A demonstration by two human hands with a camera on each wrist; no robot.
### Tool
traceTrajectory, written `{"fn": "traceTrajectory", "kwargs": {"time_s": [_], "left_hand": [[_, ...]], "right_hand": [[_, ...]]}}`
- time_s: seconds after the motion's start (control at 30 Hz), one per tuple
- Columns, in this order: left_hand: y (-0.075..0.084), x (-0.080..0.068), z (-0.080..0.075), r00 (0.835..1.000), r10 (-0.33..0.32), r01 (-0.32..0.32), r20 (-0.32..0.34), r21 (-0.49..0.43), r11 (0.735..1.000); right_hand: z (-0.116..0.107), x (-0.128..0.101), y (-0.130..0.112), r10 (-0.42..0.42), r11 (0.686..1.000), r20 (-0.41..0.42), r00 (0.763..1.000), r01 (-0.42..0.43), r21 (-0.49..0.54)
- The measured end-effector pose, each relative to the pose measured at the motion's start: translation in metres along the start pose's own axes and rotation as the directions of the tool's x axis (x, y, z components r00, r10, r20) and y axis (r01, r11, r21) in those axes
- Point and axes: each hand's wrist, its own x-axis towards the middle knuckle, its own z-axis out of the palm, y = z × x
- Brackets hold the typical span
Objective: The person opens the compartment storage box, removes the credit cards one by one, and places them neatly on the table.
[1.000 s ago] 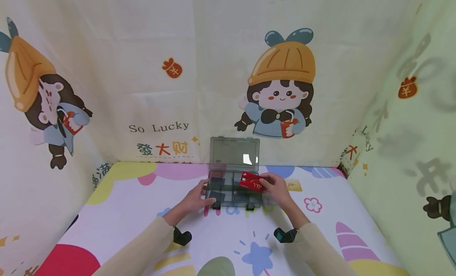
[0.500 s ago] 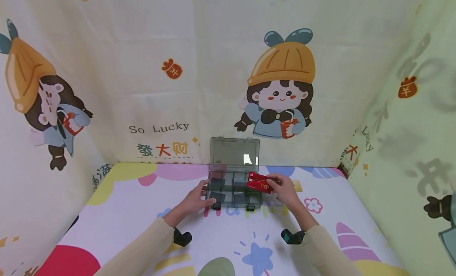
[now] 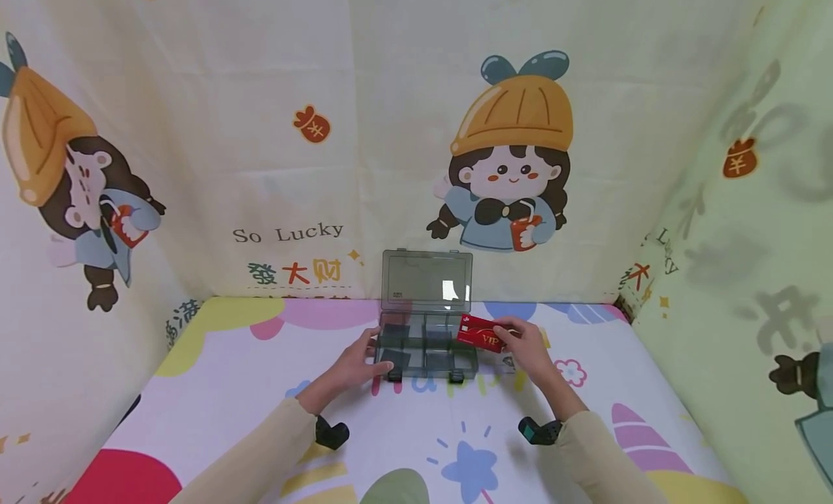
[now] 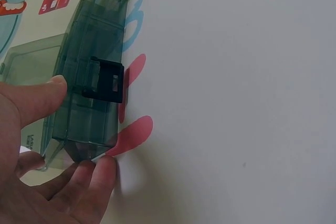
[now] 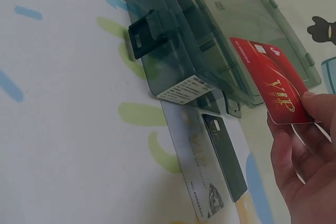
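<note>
A smoky clear plastic box (image 3: 426,345) with dividers lies on the patterned table, its lid (image 3: 426,281) standing up against the back cloth. My left hand (image 3: 359,361) holds the box's left end, thumb on top and fingers at the near corner (image 4: 79,129). My right hand (image 3: 526,346) pinches a red VIP card (image 3: 481,334) (image 5: 273,85) in the air just above the box's right end. The box (image 5: 178,45) shows black latches (image 4: 107,80) on its front.
Two cards, one dark (image 5: 226,156) and one pale (image 5: 197,177), lie flat on the table beside the box's right end. Cartoon-print cloth walls close in the back and both sides. Black wrist straps (image 3: 332,433) show on both sleeves.
My right hand has carried the red card to the right, from over the box's right compartments to its right edge. The left hand and the box stay put.
</note>
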Motion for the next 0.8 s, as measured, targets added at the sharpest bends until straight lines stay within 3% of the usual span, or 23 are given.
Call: {"fn": "traceTrajectory", "kwargs": {"time_s": [0.8], "left_hand": [[0.000, 0.000, 0.000, 1.000, -0.026, 0.026, 0.002, 0.002, 1.000]], "right_hand": [[-0.023, -0.001, 0.014, -0.017, 0.998, -0.010, 1.000, 0.016, -0.058]]}}
